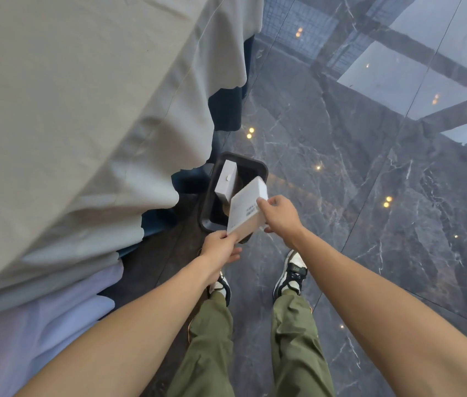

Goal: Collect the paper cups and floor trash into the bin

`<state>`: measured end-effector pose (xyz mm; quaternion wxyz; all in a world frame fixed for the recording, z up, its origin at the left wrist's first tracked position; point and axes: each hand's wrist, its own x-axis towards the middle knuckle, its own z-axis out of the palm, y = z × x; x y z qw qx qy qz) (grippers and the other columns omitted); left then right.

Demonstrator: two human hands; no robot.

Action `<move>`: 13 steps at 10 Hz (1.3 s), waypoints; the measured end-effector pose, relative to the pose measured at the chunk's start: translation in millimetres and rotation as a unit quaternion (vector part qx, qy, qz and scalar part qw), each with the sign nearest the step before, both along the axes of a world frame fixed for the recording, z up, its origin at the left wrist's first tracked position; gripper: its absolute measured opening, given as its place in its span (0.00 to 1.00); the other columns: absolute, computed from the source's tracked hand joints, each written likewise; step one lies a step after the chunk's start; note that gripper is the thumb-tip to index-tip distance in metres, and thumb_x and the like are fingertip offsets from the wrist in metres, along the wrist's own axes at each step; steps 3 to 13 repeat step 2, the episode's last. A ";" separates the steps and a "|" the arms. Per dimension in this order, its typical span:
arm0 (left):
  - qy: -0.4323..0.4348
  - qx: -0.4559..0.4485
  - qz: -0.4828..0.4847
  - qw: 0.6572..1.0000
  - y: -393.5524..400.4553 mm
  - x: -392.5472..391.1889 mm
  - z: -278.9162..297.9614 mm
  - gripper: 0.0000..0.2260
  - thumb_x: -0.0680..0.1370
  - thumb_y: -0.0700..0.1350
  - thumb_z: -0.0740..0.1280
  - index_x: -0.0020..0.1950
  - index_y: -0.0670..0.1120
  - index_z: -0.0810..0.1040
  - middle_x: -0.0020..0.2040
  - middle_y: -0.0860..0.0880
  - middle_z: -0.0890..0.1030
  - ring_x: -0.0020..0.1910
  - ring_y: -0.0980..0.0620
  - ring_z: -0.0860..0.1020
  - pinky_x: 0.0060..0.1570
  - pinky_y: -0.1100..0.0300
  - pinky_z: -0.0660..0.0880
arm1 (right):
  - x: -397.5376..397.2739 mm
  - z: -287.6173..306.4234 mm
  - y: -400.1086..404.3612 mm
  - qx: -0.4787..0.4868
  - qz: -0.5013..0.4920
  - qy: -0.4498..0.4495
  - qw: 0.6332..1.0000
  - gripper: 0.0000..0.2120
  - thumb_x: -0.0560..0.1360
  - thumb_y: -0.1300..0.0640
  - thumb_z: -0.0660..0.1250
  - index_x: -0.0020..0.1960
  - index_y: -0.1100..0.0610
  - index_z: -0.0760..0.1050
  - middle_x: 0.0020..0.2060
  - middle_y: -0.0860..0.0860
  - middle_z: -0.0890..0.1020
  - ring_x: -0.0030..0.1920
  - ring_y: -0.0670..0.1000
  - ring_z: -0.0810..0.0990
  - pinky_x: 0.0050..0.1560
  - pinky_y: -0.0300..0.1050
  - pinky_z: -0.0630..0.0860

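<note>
A dark rectangular bin [258, 167] stands on the floor beside the draped table. A white box [226, 180] leans upright inside it. Above the bin's near end I hold a second white box [245, 209] with a printed label. My left hand [219, 249] pinches its lower corner and my right hand [279, 213] grips its right edge. No paper cups show in this view.
A table under a grey-beige cloth [83, 110] fills the left, its hem hanging next to the bin. The floor is glossy dark marble [369, 181] with ceiling reflections. My own legs and sneakers [291, 275] stand just behind the bin.
</note>
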<state>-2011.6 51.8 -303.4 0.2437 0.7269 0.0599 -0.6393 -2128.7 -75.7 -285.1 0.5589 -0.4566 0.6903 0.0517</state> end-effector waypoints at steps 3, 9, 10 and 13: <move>-0.028 -0.004 -0.064 0.998 -7.9 0.9 2.8 0.18 0.83 0.45 0.67 0.73 0.43 0.76 0.58 0.46 0.82 0.52 0.49 0.83 0.50 0.55 0.81 | 11.4 -6.8 -2.6 -0.002 0.021 -0.006 1.000 0.20 0.78 0.45 0.64 0.64 0.58 0.73 0.55 0.55 0.82 0.55 0.57 0.83 0.60 0.61 0.81; -0.028 -0.004 -0.064 0.998 -7.9 0.9 2.8 0.18 0.83 0.45 0.67 0.73 0.43 0.76 0.58 0.46 0.82 0.52 0.49 0.83 0.50 0.55 0.81 | 11.4 -6.8 -2.6 -0.002 0.021 -0.006 1.000 0.20 0.78 0.45 0.64 0.64 0.58 0.73 0.55 0.55 0.82 0.55 0.57 0.83 0.60 0.61 0.81; -0.028 -0.004 -0.064 0.998 -7.9 0.9 2.8 0.18 0.83 0.45 0.67 0.73 0.43 0.76 0.58 0.46 0.82 0.52 0.49 0.83 0.50 0.55 0.81 | 11.4 -6.8 -2.6 -0.002 0.021 -0.006 1.000 0.20 0.78 0.45 0.64 0.64 0.58 0.73 0.55 0.55 0.82 0.55 0.57 0.83 0.60 0.61 0.81; -0.028 -0.004 -0.064 0.998 -7.9 0.9 2.8 0.18 0.83 0.45 0.67 0.73 0.43 0.76 0.58 0.46 0.82 0.52 0.49 0.83 0.50 0.55 0.81 | 11.4 -6.8 -2.6 -0.002 0.021 -0.006 1.000 0.20 0.78 0.45 0.64 0.64 0.58 0.73 0.55 0.55 0.82 0.55 0.57 0.83 0.60 0.61 0.81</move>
